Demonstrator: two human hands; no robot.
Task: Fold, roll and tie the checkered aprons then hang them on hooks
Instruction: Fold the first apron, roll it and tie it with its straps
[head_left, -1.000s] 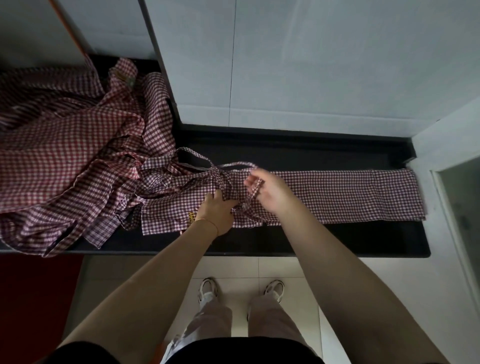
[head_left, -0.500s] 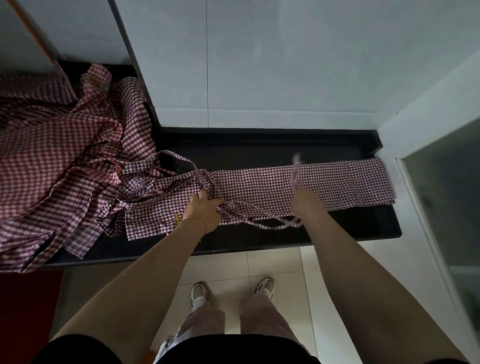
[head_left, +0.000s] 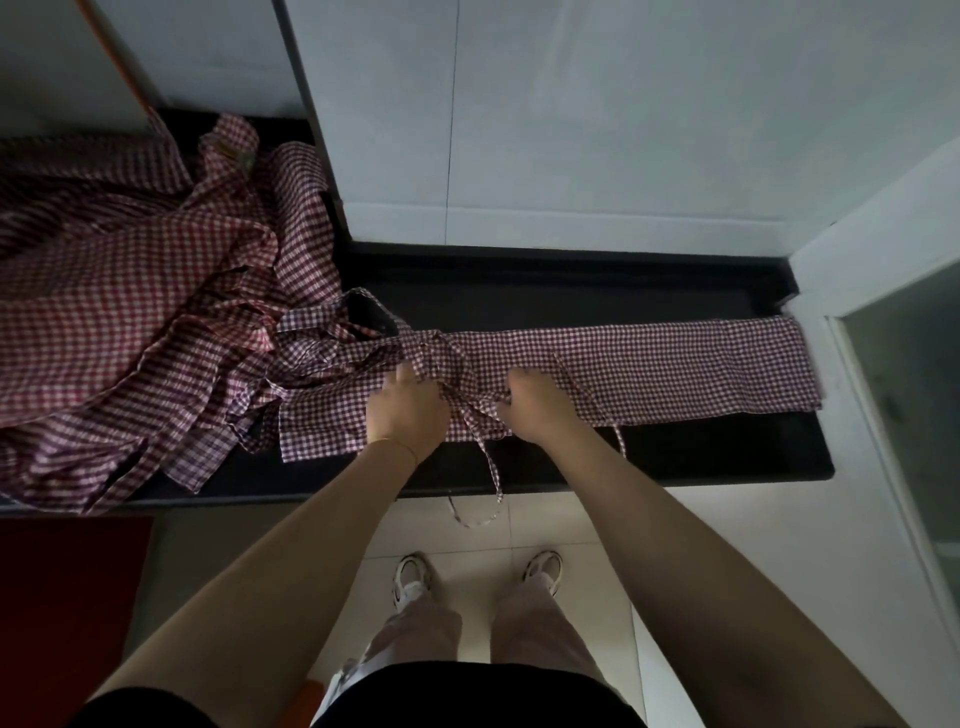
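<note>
A red-and-white checkered apron (head_left: 675, 364), folded into a long strip, lies across the black counter (head_left: 727, 457). My left hand (head_left: 408, 410) presses down on the strip's left part, fingers flat on the cloth. My right hand (head_left: 535, 405) rests on the strip just right of it, knuckles up, fingers bent onto the fabric; whether it pinches cloth is hidden. A thin apron tie (head_left: 491, 483) runs from between my hands over the counter's front edge and loops above the floor. Another short tie end (head_left: 621, 441) hangs at the strip's lower edge.
A heap of several crumpled checkered aprons (head_left: 119, 322) covers the counter's left side. A white tiled wall (head_left: 571, 130) rises behind. A white door frame (head_left: 857, 332) borders the right end. A red mat (head_left: 62, 597) lies on the floor at lower left.
My right hand, which had pulled a tie out to the right and up, has come back left onto the strip beside my left hand. The tie now hangs over the counter edge.
</note>
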